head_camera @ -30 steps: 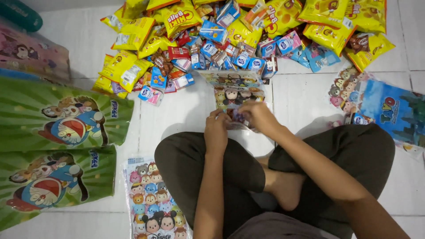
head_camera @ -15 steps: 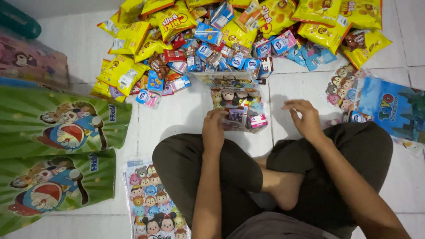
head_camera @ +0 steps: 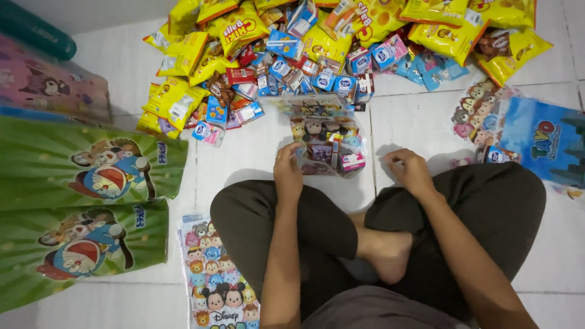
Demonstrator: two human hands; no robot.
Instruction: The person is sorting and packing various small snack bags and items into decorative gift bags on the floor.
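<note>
On floor, clear cartoon-print bag (head_camera: 323, 137), snacks inside

Two green cartoon bags (head_camera: 85, 210), one clear goodie bag (head_camera: 323, 137).

Landmark: the clear goody bag (head_camera: 323, 146), lying on the tiled floor (head_camera: 244, 152) directly ahead of the person's crossed legs (head_camera: 378, 237). The left hand (head_camera: 287, 173) touches its near left edge; the right hand (head_camera: 411, 170) sits apart to its right. Beyond it lies the snack pile (head_camera: 341, 42). Stacked flat bags (head_camera: 79, 201) lie well to its left, another flat bag (head_camera: 536, 140) to its right, and a printed bag stack (head_camera: 216, 286) near-left of it, beside the left knee.
</note>
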